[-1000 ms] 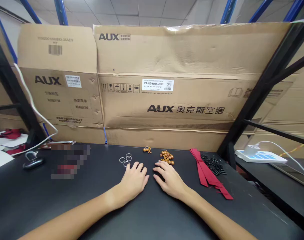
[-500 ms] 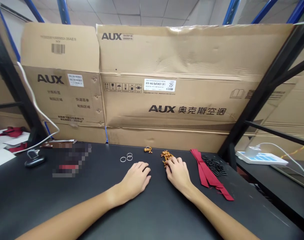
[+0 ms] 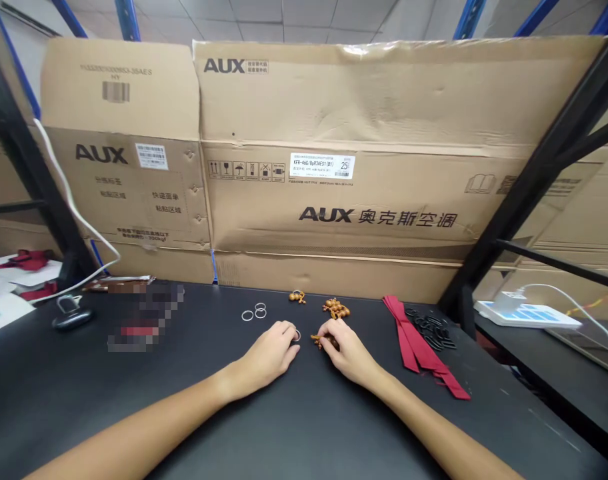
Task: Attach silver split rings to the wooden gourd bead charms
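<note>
My left hand (image 3: 270,352) is closed, with a metal ring (image 3: 297,336) showing between its fingertips. To its right, my right hand (image 3: 347,348) grips a small amber-brown figurine (image 3: 317,340) with thin limbs; the fingers cover much of it. Beyond the right hand lies a small pile of similar brown figurines (image 3: 337,307). One more figurine with a ring on it (image 3: 297,297) rests near the cardboard. Loose metal rings (image 3: 247,315) lie flat on the black table, beyond and to the left of my left hand.
On the right are red ribbon strips (image 3: 417,343) and a heap of black clips (image 3: 433,328). A black object with a metal loop (image 3: 73,317) sits at the left. Large cardboard (image 3: 374,193) closes off the back, and a black rack post (image 3: 514,180) slants at the right.
My right hand has drawn a figurine away from the pile, toward me. A ring now shows in my left fingers. The view has shifted slightly.
</note>
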### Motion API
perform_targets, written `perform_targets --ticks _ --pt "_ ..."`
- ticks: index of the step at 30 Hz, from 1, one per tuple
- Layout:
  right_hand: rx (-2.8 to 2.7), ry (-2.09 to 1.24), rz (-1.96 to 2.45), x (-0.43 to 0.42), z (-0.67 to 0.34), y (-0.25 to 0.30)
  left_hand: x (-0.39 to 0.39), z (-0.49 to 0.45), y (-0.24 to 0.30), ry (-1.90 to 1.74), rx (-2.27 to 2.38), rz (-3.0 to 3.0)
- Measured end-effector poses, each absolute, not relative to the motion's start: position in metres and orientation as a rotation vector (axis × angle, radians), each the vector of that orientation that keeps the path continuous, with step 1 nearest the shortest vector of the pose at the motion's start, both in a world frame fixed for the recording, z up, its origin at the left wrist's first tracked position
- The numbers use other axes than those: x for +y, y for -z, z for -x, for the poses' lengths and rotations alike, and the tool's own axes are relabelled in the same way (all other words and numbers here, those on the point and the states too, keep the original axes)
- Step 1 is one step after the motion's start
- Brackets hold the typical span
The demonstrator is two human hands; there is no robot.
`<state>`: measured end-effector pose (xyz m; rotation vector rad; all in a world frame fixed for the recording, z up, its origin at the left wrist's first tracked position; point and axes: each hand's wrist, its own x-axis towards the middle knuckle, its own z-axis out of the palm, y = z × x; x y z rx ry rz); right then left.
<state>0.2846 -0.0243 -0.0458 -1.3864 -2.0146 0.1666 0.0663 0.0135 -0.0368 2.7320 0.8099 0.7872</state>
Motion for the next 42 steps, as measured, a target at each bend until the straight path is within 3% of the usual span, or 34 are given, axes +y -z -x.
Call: perform_targets --ticks 11,42 --pt "-1.915 -0.440 1.336 -0.024 -0.284 0.045 0.013 -0.068 0.036 -0.719 0.840 -2.788" --pt "-2.026 -0.441 1.180 -0.039 -0.266 0.036 0.009 -0.063 0.019 -0.708 0.563 -2.479"
